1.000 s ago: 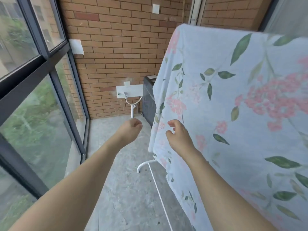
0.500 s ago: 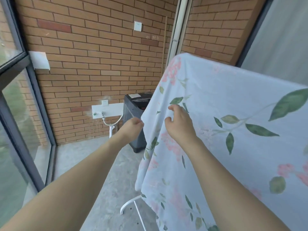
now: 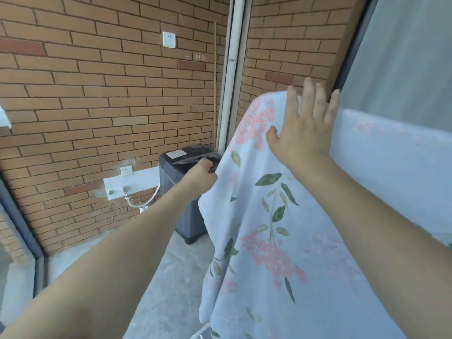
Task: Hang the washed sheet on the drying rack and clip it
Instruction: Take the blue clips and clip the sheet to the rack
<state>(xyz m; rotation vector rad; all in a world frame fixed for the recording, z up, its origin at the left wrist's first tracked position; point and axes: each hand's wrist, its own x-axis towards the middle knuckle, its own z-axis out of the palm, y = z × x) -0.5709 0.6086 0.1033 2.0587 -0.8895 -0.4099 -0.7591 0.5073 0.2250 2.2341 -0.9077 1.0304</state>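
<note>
My right hand (image 3: 304, 128) is up at the top edge of the sheet (image 3: 281, 216), its fingers (image 3: 292, 104) straight and spread, laid flat against the cloth where it folds over the top of the rack. Nothing is held in it; the palm simply rests on the fabric.

My left hand (image 3: 201, 176) is lower and to the left, at the sheet's left edge. Its fingers are curled in a closed grip, and a small dark thing (image 3: 212, 169) shows at their tips; it is too small and blurred for me to name. Whether the hand also pinches the cloth I cannot tell, though it is touching or just beside the edge.

The sheet, pale with pink blossom and green leaves, hangs draped over the drying rack, filling the right and near part of the scene and running down past the bottom of the view. Of the rack itself I see only a bit of white tube (image 3: 199, 333) at the bottom, under the cloth's hem.

Behind the left hand, on the far side, stands a dark washing machine (image 3: 181, 211) against the brick wall (image 3: 97, 94), partly hidden by the hand and the sheet. Left of it a white panel (image 3: 132, 182) carries a socket and a tap with a white hose. A white pipe (image 3: 231, 69) runs up the corner of the wall. The floor (image 3: 159, 277) is grey concrete.
</note>
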